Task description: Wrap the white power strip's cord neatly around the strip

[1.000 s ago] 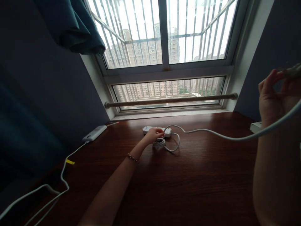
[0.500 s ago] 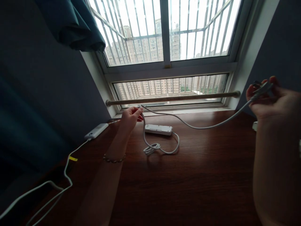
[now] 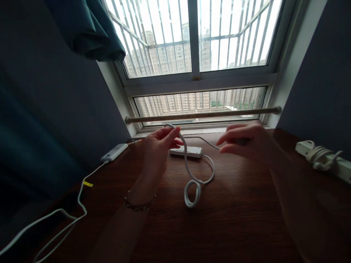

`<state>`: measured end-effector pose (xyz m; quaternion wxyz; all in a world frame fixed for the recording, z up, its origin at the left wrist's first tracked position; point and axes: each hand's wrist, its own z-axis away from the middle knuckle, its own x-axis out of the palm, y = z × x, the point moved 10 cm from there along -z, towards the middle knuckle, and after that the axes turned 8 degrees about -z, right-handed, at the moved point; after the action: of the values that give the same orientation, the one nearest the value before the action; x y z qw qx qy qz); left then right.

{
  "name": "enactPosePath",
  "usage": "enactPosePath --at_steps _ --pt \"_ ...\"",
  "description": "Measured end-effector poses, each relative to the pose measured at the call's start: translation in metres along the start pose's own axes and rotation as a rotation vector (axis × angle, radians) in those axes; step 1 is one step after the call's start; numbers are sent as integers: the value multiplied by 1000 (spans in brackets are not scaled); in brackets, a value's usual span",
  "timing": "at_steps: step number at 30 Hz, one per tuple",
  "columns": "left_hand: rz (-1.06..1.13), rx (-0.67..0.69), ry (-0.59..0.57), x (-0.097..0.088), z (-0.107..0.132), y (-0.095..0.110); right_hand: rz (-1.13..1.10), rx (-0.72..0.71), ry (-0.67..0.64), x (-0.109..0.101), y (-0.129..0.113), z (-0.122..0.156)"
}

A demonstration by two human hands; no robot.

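Observation:
My left hand (image 3: pixel 161 146) pinches a white power cord (image 3: pixel 186 157) between thumb and fingertips above the desk. From this pinch the cord drops to a small coil (image 3: pixel 192 193) and curves round to a white power strip (image 3: pixel 193 151), which lies partly behind my left hand. Another stretch of the same cord runs right to the fingertips of my right hand (image 3: pixel 244 140). Motion blurs that hand; its fingers are curled round, with the cord meeting the thumb. The plug is hidden from sight.
A second power strip (image 3: pixel 341 168) with its cord wound round it lies at the right. On the left sits a white device (image 3: pixel 114 152) with a cable trailing forward, bearing a yellow tag (image 3: pixel 88 183). A rail (image 3: pixel 203 115) crosses the window behind the brown desk (image 3: pixel 236 219).
My right hand has swung from the far right in towards the middle, and the plug it held no longer shows. My left hand has shifted slightly right with the cord. The coil has swung forward.

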<state>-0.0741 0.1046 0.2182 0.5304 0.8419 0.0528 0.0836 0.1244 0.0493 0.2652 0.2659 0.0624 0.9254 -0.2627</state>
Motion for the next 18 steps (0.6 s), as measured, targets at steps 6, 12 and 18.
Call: enactPosePath --at_steps 6,12,18 --pt "147 -98 -37 16 14 -10 357 73 -338 82 20 2" --pt "166 -9 -183 33 19 1 314 112 -284 77 31 0" --pt "-273 78 -459 56 23 -6 262 59 42 35 28 -7"
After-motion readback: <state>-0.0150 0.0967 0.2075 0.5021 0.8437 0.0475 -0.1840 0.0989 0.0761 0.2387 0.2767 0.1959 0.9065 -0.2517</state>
